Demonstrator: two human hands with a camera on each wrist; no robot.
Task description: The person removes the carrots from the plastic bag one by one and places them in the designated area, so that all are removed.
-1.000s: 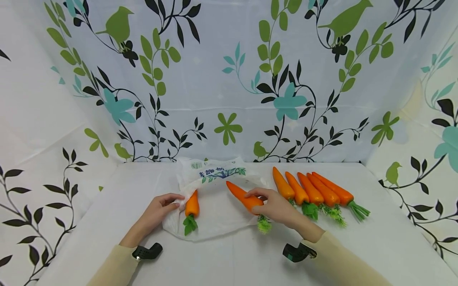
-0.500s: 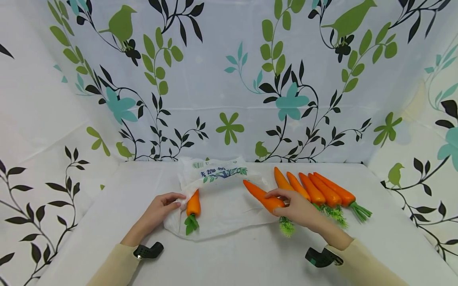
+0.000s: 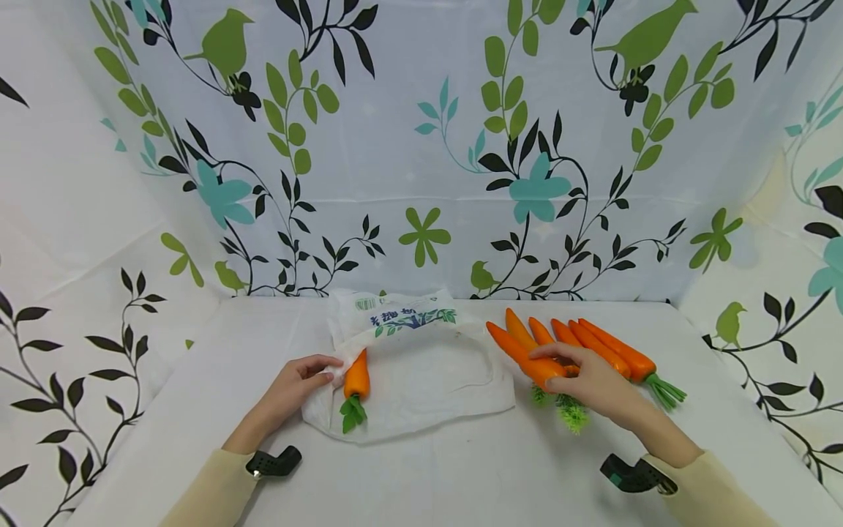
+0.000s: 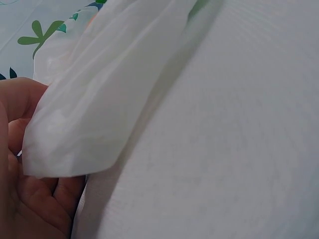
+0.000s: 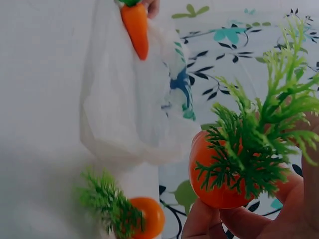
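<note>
In the head view my left hand point(image 3: 296, 388) pinches the left side of a white plastic bag point(image 3: 428, 388) lying on the table. The left wrist view has a loose fold of the bag point(image 4: 94, 119) between the fingers. A short carrot point(image 3: 356, 378) with green leaves lies at the bag's left. My right hand point(image 3: 602, 384) grips another carrot point(image 3: 516, 348) by its thick end, right of the bag. Close up in the right wrist view, this carrot's feathery top point(image 5: 239, 154) points toward the camera.
Several more carrots point(image 3: 622, 348) lie in a row at the right rear, partly hidden behind my right hand. The white table point(image 3: 421, 476) ends at a patterned cloth point(image 3: 369, 146) hanging behind it.
My right hand has moved right, carrying its carrot from over the bag to beside the row of carrots. My left hand has kept its place on the bag.
</note>
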